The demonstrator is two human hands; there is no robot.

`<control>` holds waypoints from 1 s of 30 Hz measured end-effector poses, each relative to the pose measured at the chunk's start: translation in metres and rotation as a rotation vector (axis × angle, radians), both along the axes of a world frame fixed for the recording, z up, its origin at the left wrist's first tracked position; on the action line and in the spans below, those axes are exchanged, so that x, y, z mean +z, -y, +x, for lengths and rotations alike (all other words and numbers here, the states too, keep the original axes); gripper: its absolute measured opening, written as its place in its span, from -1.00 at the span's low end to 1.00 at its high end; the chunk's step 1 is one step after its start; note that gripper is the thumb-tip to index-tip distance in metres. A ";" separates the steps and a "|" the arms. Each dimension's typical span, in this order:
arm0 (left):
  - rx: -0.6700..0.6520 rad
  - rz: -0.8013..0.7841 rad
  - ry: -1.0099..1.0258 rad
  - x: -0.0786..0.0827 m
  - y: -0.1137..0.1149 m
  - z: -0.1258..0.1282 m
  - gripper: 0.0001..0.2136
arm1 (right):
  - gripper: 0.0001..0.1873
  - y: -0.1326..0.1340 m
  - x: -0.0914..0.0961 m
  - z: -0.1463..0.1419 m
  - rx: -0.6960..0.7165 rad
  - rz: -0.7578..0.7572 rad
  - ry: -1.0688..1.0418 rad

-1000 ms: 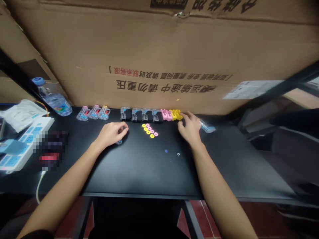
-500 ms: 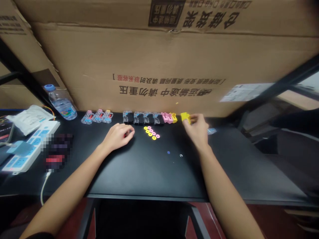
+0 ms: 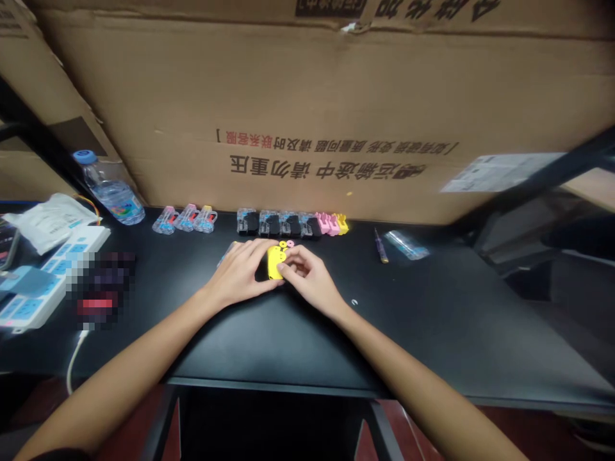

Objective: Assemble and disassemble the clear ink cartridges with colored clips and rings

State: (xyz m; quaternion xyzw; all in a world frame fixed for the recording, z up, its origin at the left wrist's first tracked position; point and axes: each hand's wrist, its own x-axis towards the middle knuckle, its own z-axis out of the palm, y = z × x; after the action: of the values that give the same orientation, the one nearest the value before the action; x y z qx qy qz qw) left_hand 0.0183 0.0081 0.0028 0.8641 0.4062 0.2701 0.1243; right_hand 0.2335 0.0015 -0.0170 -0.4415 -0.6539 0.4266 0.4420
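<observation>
A small yellow plastic part (image 3: pixel 275 261) is held between both hands at the middle of the black table (image 3: pixel 298 333). My left hand (image 3: pixel 243 272) grips its left side with curled fingers. My right hand (image 3: pixel 307 276) pinches its right side. Pink and yellow rings (image 3: pixel 287 244) lie just behind the part, partly hidden by my hands. Along the back stands a row of clear-and-black pieces (image 3: pixel 276 224), then pink pieces (image 3: pixel 325 223) and a yellow piece (image 3: pixel 341 223).
Three clear pieces (image 3: pixel 185 219) lie at the back left beside a water bottle (image 3: pixel 108 189). A power strip (image 3: pixel 45 275) and a white pouch (image 3: pixel 45 221) sit at the left. A small screwdriver (image 3: pixel 381 246) and clear bag (image 3: pixel 407 244) lie right. Cardboard boxes (image 3: pixel 307 109) wall the back.
My right hand took a yellow part from the right end of the row and carried it left to the table's middle. My left hand shifted right to meet it.
</observation>
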 end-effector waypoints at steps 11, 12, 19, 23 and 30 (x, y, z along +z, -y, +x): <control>-0.012 -0.002 -0.069 -0.002 -0.005 -0.004 -0.44 | -0.83 -0.025 0.010 0.061 0.022 0.347 0.598; -0.009 -0.004 -0.073 -0.002 -0.005 -0.004 -0.44 | -0.84 -0.026 0.007 0.063 0.049 0.345 0.618; -0.021 -0.004 -0.097 -0.004 -0.007 -0.006 -0.44 | -0.83 -0.019 0.004 0.050 0.181 0.363 0.651; -0.024 -0.013 -0.113 -0.004 -0.007 -0.006 -0.44 | -0.83 -0.011 0.008 0.039 0.273 0.379 0.595; -0.029 -0.021 -0.118 -0.005 -0.008 -0.006 -0.45 | -0.70 -0.008 0.008 0.037 0.226 0.371 0.536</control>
State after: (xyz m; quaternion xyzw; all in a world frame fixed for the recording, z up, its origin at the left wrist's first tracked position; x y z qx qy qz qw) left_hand 0.0126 0.0157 -0.0017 0.8830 0.4030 0.2122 0.1132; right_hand 0.2705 0.0098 -0.0089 -0.3748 -0.8581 0.2155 0.2770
